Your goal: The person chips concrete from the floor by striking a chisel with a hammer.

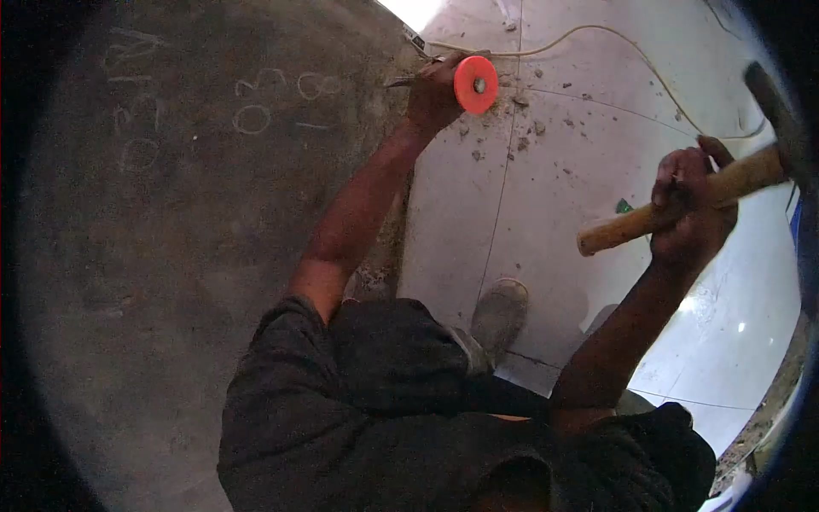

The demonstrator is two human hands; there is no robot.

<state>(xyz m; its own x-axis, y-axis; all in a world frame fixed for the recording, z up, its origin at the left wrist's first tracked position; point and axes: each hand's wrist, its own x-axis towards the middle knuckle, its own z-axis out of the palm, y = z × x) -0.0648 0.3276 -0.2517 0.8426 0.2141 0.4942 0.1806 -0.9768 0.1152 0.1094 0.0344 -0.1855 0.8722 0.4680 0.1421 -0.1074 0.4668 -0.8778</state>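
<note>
My left hand point(433, 96) is closed round a chisel point(398, 83) with a round red-orange hand guard point(468, 75). The chisel's metal striking end shows in the middle of the guard, and its thin tip points left at the dark grey wall point(281, 196); whether it touches is unclear. Out to the right, my right hand point(695, 205) grips the wooden handle of a hammer point(623, 230). The dark hammer head point(772, 107) is raised at the right, well apart from the chisel.
Chips of rubble point(522, 143) lie on the pale tiled floor point(452, 222) below the chisel. A cream cable point(627, 38) curves across the floor. A small green piece point(624, 206) lies near the hammer handle. Chalk numbers point(252, 119) mark the wall. My shoe point(501, 316) stands on the tiles.
</note>
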